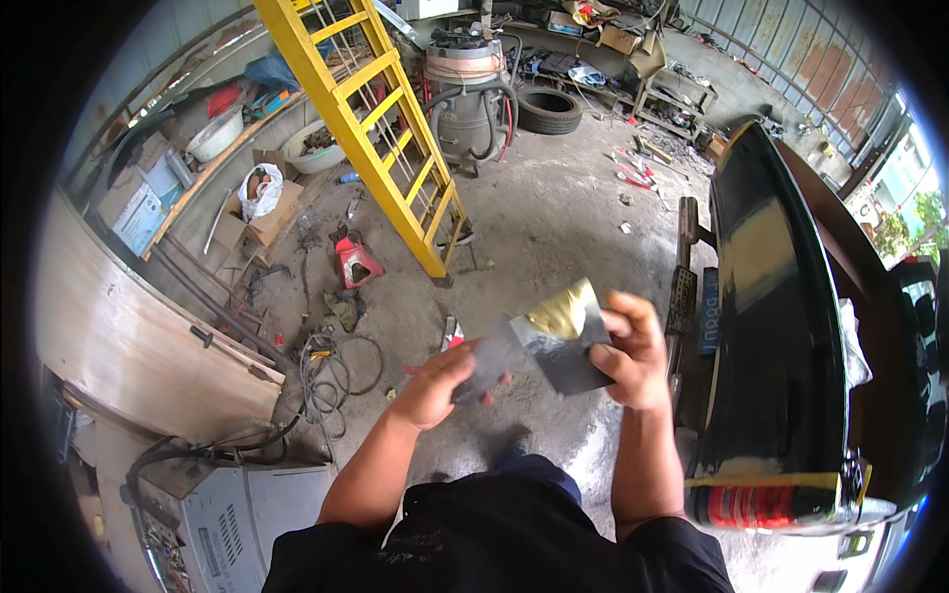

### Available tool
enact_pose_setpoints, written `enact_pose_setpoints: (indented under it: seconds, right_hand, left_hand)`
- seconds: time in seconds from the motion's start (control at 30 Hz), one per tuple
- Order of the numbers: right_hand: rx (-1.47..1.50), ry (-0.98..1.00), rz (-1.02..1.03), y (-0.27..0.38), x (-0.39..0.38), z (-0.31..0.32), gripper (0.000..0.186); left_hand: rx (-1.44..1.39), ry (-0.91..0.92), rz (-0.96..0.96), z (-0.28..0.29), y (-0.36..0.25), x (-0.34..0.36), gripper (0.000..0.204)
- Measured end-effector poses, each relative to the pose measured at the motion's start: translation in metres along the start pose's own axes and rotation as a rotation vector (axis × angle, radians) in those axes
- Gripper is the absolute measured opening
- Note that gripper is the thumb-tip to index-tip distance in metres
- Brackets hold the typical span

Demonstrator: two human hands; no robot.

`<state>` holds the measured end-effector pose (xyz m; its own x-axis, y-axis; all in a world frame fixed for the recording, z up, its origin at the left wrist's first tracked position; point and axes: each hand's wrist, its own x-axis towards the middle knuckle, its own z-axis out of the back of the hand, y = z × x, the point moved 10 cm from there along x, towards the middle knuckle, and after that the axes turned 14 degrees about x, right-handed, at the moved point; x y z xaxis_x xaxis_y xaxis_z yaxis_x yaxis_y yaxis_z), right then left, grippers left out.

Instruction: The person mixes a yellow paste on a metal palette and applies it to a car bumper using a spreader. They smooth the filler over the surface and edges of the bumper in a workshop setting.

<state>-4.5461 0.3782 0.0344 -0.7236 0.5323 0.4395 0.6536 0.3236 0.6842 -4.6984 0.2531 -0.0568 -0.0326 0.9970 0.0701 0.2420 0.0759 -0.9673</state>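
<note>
My right hand (pixel 635 356) grips a flat dark grey plate (pixel 563 366), tilted, with a glossy mound of yellow paste (pixel 559 314) on its upper part. In my left hand (pixel 440 385) is a second flat grey piece (pixel 484 366), smeared by motion, just left of the plate; it looks like a spreader. Its exact shape and whether it touches the plate I cannot tell.
A dark vehicle panel (pixel 751 257) with beige patches stands at my right, above a taped red lamp (pixel 751 504). Ahead are a yellow ladder (pixel 425 247), a shop vacuum (pixel 460 114), a tyre (pixel 549 112) and red stand (pixel 356 262). Left are cables (pixel 331 381) and a metal machine (pixel 257 514).
</note>
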Motion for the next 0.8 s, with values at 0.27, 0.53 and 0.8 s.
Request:
enact_pose_setpoints:
  seconds: [0.27,0.53,0.8]
  right_hand:
    - [-0.632,0.424,-0.029,0.023,0.059,-0.007,0.058]
    - [-0.19,-0.17,-0.027,0.046,0.06,0.139,0.053]
    - [0.216,-0.259,-0.288,-0.056,0.073,0.161,0.06]
  left_hand:
    - [-0.732,0.365,0.101,-0.037,0.011,0.069,0.07]
    - [-0.734,0.151,0.01,-0.021,-0.014,0.149,0.068]
    - [-0.606,-0.066,0.041,0.034,0.016,0.221,0.051]
